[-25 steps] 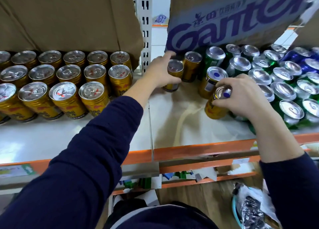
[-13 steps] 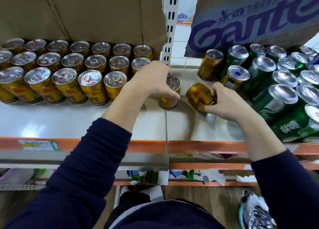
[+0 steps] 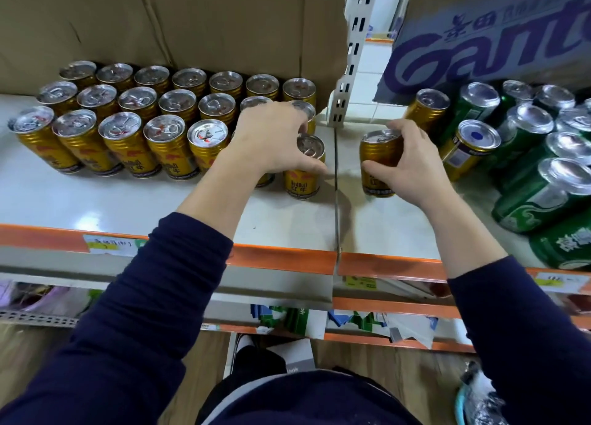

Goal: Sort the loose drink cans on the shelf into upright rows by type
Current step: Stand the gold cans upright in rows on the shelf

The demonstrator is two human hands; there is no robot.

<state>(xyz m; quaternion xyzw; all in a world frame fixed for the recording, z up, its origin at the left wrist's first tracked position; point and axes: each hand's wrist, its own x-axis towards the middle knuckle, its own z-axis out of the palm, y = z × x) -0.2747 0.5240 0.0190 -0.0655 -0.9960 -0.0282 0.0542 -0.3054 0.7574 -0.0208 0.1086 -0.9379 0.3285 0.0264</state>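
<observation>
The shelf [image 3: 128,207] is a pale, glossy board with an orange front lip, split by a seam [image 3: 335,200] that runs between the two sets of fingers. Left of the left fingers [image 3: 299,125] stand three upright rows of gold cans [image 3: 128,143], backed by a brown cardboard box [image 3: 192,24]. Under those fingers stands the RedBull can [image 3: 303,181], just left of the seam. The right fingers [image 3: 404,133] wrap the lone gold can [image 3: 377,171], upright just right of the seam. Behind them stands another gold can [image 3: 427,107]; right of them a blue-dot can [image 3: 467,149], then crowded green cans [image 3: 537,194].
</observation>
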